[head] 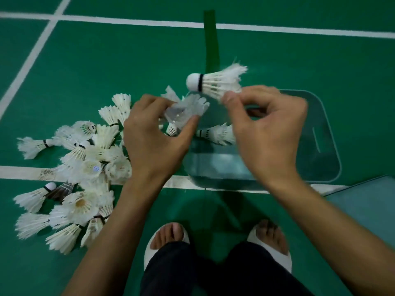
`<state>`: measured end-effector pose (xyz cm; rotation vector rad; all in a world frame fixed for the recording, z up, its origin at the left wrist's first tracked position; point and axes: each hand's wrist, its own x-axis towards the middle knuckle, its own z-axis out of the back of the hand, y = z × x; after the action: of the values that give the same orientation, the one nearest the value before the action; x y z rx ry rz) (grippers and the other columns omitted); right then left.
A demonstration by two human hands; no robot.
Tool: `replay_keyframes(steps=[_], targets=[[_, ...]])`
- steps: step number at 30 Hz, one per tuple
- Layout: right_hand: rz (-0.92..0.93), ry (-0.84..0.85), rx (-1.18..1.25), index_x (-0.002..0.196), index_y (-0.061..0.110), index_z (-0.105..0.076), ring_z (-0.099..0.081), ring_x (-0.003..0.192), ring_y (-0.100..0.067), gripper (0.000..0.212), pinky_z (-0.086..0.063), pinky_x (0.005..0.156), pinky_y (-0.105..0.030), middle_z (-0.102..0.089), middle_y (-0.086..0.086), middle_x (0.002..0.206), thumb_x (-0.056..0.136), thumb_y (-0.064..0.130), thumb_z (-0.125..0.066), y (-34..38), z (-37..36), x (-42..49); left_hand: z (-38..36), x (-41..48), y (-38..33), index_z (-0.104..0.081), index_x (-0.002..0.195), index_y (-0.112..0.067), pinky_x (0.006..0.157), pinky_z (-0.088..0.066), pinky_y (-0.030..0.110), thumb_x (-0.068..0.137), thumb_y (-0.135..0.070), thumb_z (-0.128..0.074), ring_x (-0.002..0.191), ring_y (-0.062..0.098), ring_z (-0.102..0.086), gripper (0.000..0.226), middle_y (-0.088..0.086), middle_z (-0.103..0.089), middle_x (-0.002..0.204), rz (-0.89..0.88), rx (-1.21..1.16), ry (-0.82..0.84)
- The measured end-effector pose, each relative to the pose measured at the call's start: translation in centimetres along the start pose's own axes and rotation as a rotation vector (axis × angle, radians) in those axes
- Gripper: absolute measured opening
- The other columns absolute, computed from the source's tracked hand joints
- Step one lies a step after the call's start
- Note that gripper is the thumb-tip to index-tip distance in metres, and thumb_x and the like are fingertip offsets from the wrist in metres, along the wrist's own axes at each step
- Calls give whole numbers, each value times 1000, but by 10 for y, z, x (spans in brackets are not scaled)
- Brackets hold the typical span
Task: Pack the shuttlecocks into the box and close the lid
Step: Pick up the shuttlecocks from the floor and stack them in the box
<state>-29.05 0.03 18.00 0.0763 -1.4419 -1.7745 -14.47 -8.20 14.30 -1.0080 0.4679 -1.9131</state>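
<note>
Green badminton court floor (106,60) carries white lines (128,21) and a dark tape strip (211,39) toward 12 o'clock. A pile of shuttlecocks (85,167), white-feathered and frayed, lies at 8 o'clock. The clear plastic box (320,146) sits at 3 o'clock with a lone shuttlecock (215,133) inside. The left hand (154,137) grips a blurred shuttlecock (186,110) at the box's left edge. The right hand (269,133) pinches a feather shuttlecock (215,82) by its skirt, cork toward 9 o'clock.

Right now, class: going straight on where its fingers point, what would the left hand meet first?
Probably the white feather shuttlecock with a black-banded cork pinched by the right hand; depth is unclear.
</note>
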Motion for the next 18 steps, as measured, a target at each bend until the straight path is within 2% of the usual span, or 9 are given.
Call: replay_keyframes(steps=[2, 3, 4, 6, 9, 11, 13, 15, 18], targets=[[-204, 3, -53, 68, -1, -76, -68, 63, -9, 25, -59, 69, -38, -69, 4, 63, 81, 20, -73, -32, 20, 24, -26, 6, -8, -73, 89, -13, 67, -49, 35, 80, -45, -80, 82, 20, -60, 34, 1, -65, 90, -55, 13, 72], [-280, 25, -110, 66, -6, -71, -56, 58, -7, 30, -57, 66, -37, -59, 4, 58, 78, 21, -73, -50, 28, 34, -38, 7, -10, -72, 91, -14, 68, -48, 35, 80, -48, -79, 84, 21, -59, 36, 0, -64, 91, -85, 18, 134], [-344, 60, -181, 64, -9, -67, -44, 56, -8, 34, -53, 61, -34, -47, 1, 56, 76, 23, -73, -69, 34, 43, -49, 7, -12, -71, 93, -15, 69, -48, 34, 79, -49, -79, 86, 21, -58, 38, -1, -63, 93, -118, 28, 213], [-453, 144, -349, 63, -7, -68, -36, 54, -12, 33, -41, 53, -28, -41, -4, 54, 71, 24, -74, -103, 38, 56, -69, 5, -14, -71, 98, -18, 72, -49, 36, 78, -49, -82, 92, 21, -57, 40, -3, -62, 97, -172, 69, 389], [-581, 257, -535, 69, -6, -71, -46, 52, -17, 27, -45, 49, -33, -54, -14, 54, 72, 20, -75, -143, 30, 62, -90, -3, -16, -72, 105, -19, 78, -52, 41, 77, -45, -85, 101, 24, -58, 40, -1, -64, 105, -164, 183, 644], [-628, 306, -600, 72, -5, -72, -58, 57, -18, 21, -56, 56, -37, -63, -14, 61, 75, 16, -74, -164, 19, 64, -99, -8, -15, -71, 102, -17, 78, -53, 41, 76, -42, -86, 101, 26, -60, 39, 0, -64, 105, -135, 260, 753], [-689, 348, -628, 74, 0, -72, -68, 67, -23, 16, -58, 60, -34, -68, -11, 69, 78, 16, -75, -179, 8, 65, -106, -11, -9, -71, 102, -15, 76, -51, 38, 75, -40, -87, 99, 29, -62, 40, 2, -66, 105, -105, 307, 811], [-805, 370, -593, 79, 1, -72, -71, 67, -28, 14, -62, 62, -36, -71, -12, 76, 77, 14, -78, -190, -4, 68, -109, -11, -4, -71, 103, -15, 75, -48, 36, 74, -39, -87, 100, 29, -64, 42, 3, -69, 107, -85, 353, 856], [-984, 390, -400, 85, -2, -74, -64, 55, -24, 15, -64, 61, -37, -75, -16, 80, 75, 6, -81, -199, -21, 73, -112, -7, 5, -70, 102, -15, 75, -49, 36, 72, -37, -88, 100, 30, -64, 42, 4, -69, 108, -39, 363, 927]])
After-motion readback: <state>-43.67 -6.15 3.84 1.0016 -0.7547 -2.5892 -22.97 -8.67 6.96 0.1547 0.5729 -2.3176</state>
